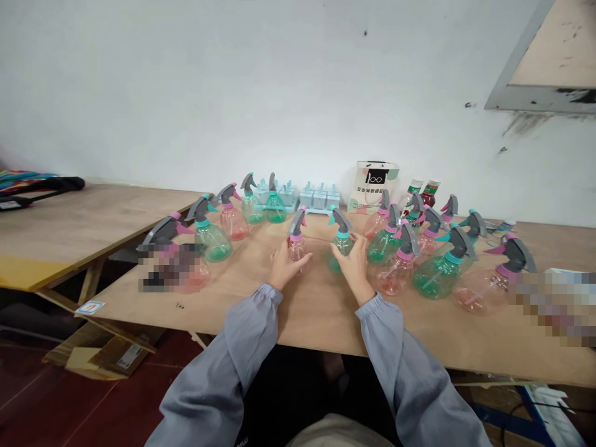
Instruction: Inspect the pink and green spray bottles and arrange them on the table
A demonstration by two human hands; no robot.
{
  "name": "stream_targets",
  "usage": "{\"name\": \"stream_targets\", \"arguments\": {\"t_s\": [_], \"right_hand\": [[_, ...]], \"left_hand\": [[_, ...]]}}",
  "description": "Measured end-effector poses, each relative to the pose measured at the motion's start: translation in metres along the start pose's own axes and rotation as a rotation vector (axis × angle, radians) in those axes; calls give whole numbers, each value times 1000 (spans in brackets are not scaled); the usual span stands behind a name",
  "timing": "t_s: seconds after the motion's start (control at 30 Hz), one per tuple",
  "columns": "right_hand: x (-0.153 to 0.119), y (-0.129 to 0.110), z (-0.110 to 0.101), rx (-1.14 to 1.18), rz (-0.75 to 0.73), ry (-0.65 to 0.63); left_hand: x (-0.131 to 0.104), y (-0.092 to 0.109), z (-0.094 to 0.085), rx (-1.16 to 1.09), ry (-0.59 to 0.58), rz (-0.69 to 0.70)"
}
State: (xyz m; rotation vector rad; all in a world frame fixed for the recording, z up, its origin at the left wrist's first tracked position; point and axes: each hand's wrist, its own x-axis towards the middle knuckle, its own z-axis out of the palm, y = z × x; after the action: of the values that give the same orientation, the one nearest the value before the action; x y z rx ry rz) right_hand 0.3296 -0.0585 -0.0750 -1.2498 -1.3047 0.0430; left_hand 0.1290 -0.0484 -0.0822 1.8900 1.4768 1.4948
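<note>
Near the middle of the wooden table (316,310), my left hand (285,266) is wrapped round a pink spray bottle (297,247) with a grey and pink trigger head. To its right, my right hand (352,261) grips a green spray bottle (340,248) with a grey and teal head. Both bottles are upright, and a gap lies between them. Several pink and green spray bottles stand close together on the right, among them a green one (436,276). More stand in a slanting row on the left, such as a pink one (233,221).
Light blue molds (320,198) stand by the wall beside a paper bag (372,191) and bottles with red contents (429,194). Another table (93,223) is at the left. Blurred patches cover things at both table ends.
</note>
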Motion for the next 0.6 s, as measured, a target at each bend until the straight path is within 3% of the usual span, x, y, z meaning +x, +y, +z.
{"name": "stream_targets", "arguments": {"t_s": [0.3,0.6], "right_hand": [[22,48,32,-174,32,96],[58,79,72,-314,116,144]], "left_hand": [[1,-1,0,6,-14,-20],[1,-1,0,16,-17,-23]]}}
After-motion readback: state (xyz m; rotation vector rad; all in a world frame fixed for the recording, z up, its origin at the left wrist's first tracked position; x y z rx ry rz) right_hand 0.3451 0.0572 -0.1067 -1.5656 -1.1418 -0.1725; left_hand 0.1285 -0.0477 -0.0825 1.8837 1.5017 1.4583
